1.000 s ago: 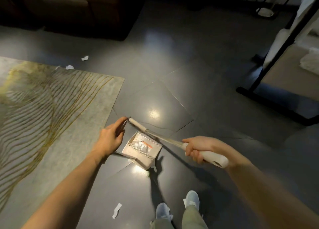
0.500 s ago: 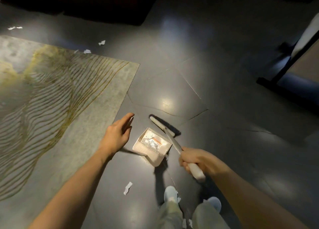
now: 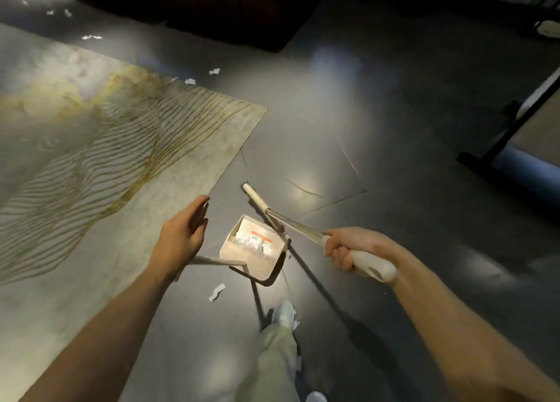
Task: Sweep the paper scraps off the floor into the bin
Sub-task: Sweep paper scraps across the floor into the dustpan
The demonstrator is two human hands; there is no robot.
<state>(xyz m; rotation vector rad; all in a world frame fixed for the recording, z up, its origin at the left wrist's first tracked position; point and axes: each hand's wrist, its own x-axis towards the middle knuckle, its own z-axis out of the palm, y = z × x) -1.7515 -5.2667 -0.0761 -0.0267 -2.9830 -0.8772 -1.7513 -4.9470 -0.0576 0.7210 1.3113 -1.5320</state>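
A beige dustpan (image 3: 239,251) with white paper scraps inside hangs just above the dark floor in front of me. My left hand (image 3: 181,238) grips its long thin handle. My right hand (image 3: 348,250) grips the pale handle of a broom (image 3: 303,230), whose narrow head (image 3: 254,198) lies just beyond the dustpan. One paper scrap (image 3: 216,292) lies on the floor near my foot. Other scraps (image 3: 214,71) lie far off by the rug's top edge, and several more scraps (image 3: 91,37) lie further back left.
A grey rug with gold lines (image 3: 100,159) covers the floor on the left, its corner close to the dustpan. A dark sofa (image 3: 227,13) stands at the back. A black frame (image 3: 497,147) stands on the right. My shoe (image 3: 285,310) is just below the dustpan.
My right hand has swung the broom handle out to the right and slightly up. The broom head stays beyond the dustpan. My left hand keeps its hold.
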